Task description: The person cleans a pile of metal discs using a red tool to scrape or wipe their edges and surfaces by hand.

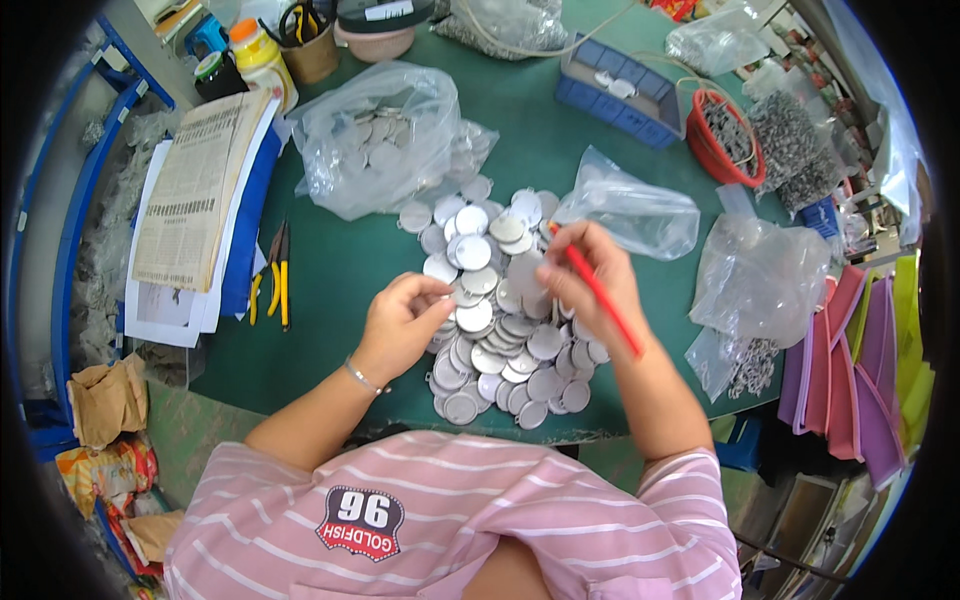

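Fingers of the right hand (592, 275) pinched a round grey metal disc (524, 275) and slim red pen (605, 302) near frame centre; the left hand (405, 318) curled, hold unclear. Disc-checking seemed underway, next needing controlled release.

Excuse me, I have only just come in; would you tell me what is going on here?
A person is handling round metal discs at a green table. The right grip holds a red pen and seems to pinch one disc above the pile. The left grip is at the pile's left edge; whether it holds a disc is unclear. A clear bag with more discs lies beyond the pile, to the left.
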{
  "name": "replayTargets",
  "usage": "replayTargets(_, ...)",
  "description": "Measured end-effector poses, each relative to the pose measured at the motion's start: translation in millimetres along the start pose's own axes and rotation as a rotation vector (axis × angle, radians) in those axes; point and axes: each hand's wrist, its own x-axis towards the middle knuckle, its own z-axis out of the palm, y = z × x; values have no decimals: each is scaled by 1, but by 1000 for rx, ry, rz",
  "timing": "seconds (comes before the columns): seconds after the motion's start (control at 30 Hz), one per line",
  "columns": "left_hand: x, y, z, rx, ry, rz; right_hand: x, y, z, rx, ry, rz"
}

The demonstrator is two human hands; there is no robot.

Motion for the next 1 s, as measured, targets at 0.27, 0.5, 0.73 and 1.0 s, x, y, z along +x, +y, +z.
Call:
replayTargets(0.27, -15, -13, -31, 33, 50, -98, 143, 1, -80, 605, 570, -134)
replayTargets(0.5, 10, -1, -36, 405, 89, 171, 63, 13, -55, 532, 492, -77)
replayTargets(0.73, 65, -6, 7, 686, 112, 335, -17, -1, 11, 299, 210, -56)
replayTargets(1.0, 51, 3, 4, 478, 49, 436, -49, 26, 33, 350, 161, 86)
